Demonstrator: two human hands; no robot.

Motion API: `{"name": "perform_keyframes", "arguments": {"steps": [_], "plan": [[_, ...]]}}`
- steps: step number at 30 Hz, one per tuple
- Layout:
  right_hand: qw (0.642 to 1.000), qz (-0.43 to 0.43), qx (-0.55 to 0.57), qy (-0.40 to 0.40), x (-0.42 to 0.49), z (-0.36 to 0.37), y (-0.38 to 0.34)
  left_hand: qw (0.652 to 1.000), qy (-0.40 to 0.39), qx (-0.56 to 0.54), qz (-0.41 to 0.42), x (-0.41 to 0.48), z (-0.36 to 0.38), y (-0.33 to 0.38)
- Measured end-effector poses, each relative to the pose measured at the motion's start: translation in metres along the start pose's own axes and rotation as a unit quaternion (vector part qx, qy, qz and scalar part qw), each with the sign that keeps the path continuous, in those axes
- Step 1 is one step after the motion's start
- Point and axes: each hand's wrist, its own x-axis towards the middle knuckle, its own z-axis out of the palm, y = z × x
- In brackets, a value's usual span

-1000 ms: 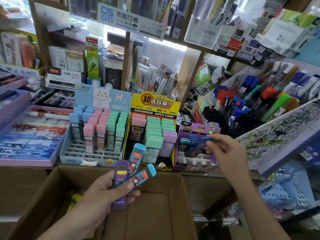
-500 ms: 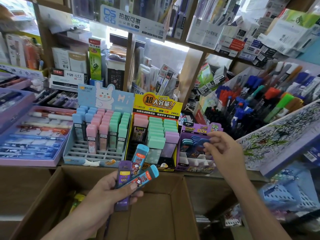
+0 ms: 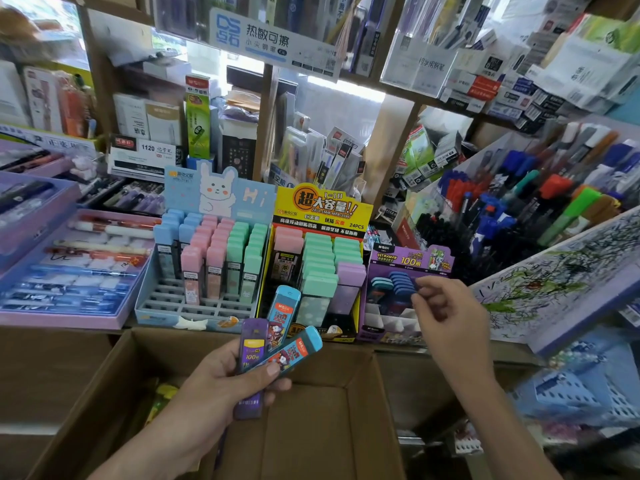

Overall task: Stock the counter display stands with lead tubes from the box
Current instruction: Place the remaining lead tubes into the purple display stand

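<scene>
The left hand (image 3: 221, 382) holds three small plastic tubes spread out like a fan. Its fingers wrap round them and the thumb lies across the front. The purple lead tube (image 3: 252, 355) sits lowest in the hand. The upright blue-capped lead tube (image 3: 284, 311) pokes up behind it. The tilted blue-capped lead tube (image 3: 298, 347) leans off to the right. All three are above the open brown cardboard box (image 3: 332, 431), which sits just below the counter.

The right hand (image 3: 446, 317) is up at the small purple cardboard display stand (image 3: 408, 259) on the counter. Its fingers are bent, and the fingertips (image 3: 417, 284) are at the row of dark blue tube caps (image 3: 398, 282) standing in the back of the stand. I cannot tell if the hand pinches one cap or only touches it. White dividers show at the front of this stand.

Just left of it, and touching it, is the yellow cardboard display stand (image 3: 322, 209), with pink, green and light purple cases in rows. Left of that is the pale blue bunny display stand (image 3: 214, 192). It has blue, pink and green cases at the back of a grey grid.

Far left lies a flat purple tray of pens (image 3: 69, 317). On the right, a sloped rack of pens (image 3: 519, 202) shows blue, red and green caps. Below it is a white scribble pad (image 3: 571, 271) full of dark and green lines. Under that sits a pale blue plastic basket (image 3: 571, 386). Shelves behind are packed with boxes.
</scene>
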Motion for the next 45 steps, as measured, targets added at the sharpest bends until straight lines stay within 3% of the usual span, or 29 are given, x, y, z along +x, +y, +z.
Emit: {"name": "perform_keyframes", "arguments": {"steps": [4, 11, 15, 18, 27, 37, 45], "plan": [[0.979, 0.086, 0.178, -0.051, -0.018, 0.007, -0.033, 1.000, -0.001, -0.005, 0.005, 0.000, 0.000, 0.000], [0.905, 0.219, 0.308, -0.197, -0.053, 0.042, -0.065, 1.000, -0.003, -0.005, 0.011, 0.000, 0.001, 0.000], [0.862, 0.258, 0.378, -0.218, -0.061, 0.054, -0.075, 1.000, -0.003, -0.005, 0.012, 0.000, 0.001, -0.001], [0.849, 0.278, 0.394, -0.216, -0.063, 0.056, -0.080, 1.000, -0.003, -0.004, 0.014, 0.001, 0.001, -0.001], [0.863, 0.264, 0.395, -0.174, -0.055, 0.035, -0.070, 0.999, -0.003, -0.027, 0.021, 0.003, 0.003, -0.002], [0.930, 0.215, 0.297, -0.029, -0.010, -0.041, -0.025, 1.000, -0.015, -0.006, 0.023, 0.007, -0.004, -0.006], [0.947, 0.201, 0.249, 0.021, 0.003, -0.054, 0.008, 1.000, -0.013, -0.008, 0.018, 0.009, -0.008, -0.010]]}}
